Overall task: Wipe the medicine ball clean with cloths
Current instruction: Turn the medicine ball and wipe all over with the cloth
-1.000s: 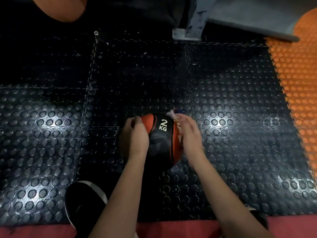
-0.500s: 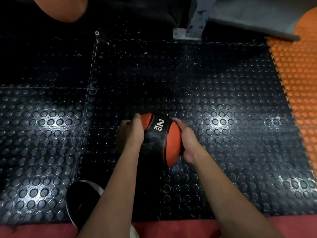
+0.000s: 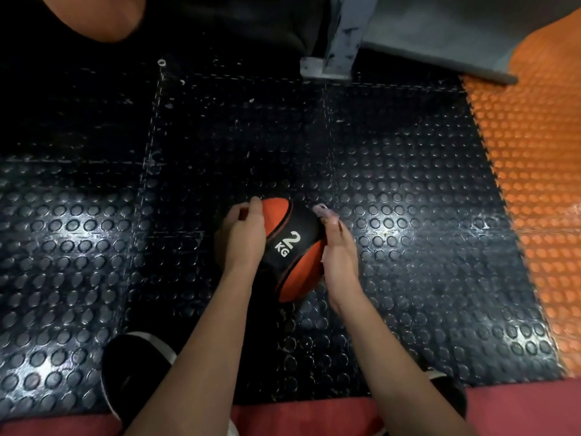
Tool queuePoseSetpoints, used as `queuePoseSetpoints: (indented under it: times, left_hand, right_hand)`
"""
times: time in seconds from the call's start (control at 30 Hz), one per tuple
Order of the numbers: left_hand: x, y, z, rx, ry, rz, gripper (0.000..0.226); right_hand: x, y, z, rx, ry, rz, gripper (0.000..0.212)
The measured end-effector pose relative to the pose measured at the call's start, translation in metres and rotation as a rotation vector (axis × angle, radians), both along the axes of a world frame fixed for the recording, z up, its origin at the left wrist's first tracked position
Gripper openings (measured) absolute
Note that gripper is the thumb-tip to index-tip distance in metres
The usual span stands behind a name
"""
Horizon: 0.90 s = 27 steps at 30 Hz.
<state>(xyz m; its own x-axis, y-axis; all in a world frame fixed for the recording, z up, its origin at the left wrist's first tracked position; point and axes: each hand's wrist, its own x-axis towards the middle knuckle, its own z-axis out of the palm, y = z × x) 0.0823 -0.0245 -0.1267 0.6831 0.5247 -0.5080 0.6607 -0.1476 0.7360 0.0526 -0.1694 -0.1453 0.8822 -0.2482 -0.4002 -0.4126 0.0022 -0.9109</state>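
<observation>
Orange-black medicine ball [image 3: 290, 262] on studded floor [image 3: 408, 215]; left hand [image 3: 242, 243] grips it at 9 o'clock, right hand [image 3: 341, 256] presses cloth [image 3: 325, 212] at 3 o'clock.

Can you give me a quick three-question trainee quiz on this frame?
1. True or false: the medicine ball rests on the orange mat.
2. Which weight is printed on the ball? A) 5 KG B) 2 KG C) 10 KG
3. Fill in: a scrap of pale ____ shows at the fingertips of the right hand.

Key:
1. False. It sits on the black studded floor, between the right hand and the left hand.
2. B
3. cloth
</observation>
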Motion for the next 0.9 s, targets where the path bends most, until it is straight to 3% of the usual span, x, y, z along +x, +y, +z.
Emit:
queuePoseSetpoints:
  times: [0.1,0.17,0.3,0.4,0.57,0.63,0.67,0.8,0.83,0.9]
  left_hand:
    - [-0.005,0.003,-0.004,-0.005,-0.009,0.049,0.034]
    - [-0.006,0.009,-0.007,-0.041,-0.011,0.073,0.03]
    - [-0.003,0.019,-0.011,-0.08,-0.007,0.068,0.028]
    - [0.001,0.022,-0.009,-0.113,0.002,0.071,0.031]
    - [0.001,0.025,-0.011,-0.13,-0.01,0.08,0.033]
    - [0.001,0.026,-0.012,-0.155,-0.017,0.08,0.033]
    - [0.001,0.026,-0.013,-0.159,-0.015,0.071,0.034]
    - [0.001,0.024,-0.011,-0.149,-0.021,0.056,0.036]
    - [0.002,0.025,-0.009,-0.15,-0.023,0.045,0.038]
    - [0.003,0.029,-0.01,-0.156,-0.023,0.014,0.042]
  right_hand:
    - [0.0,0.013,0.003,-0.162,-0.167,0.102,0.035]
    - [0.003,0.013,-0.006,-0.137,-0.159,0.098,0.034]
    - [0.011,0.001,-0.03,0.251,0.24,-0.008,0.031]
    - [0.022,-0.007,-0.033,0.263,0.399,0.038,0.034]
    - [0.03,0.01,0.005,0.01,-0.007,0.159,0.035]
    - [0.022,0.015,0.0,-0.128,-0.075,0.208,0.035]
    - [0.019,0.014,-0.007,-0.112,-0.042,0.186,0.036]
    - [0.021,-0.009,-0.031,0.123,0.423,0.08,0.048]
    - [0.021,-0.012,-0.029,0.107,0.424,0.112,0.047]
    - [0.019,-0.008,-0.016,0.02,0.227,0.164,0.04]
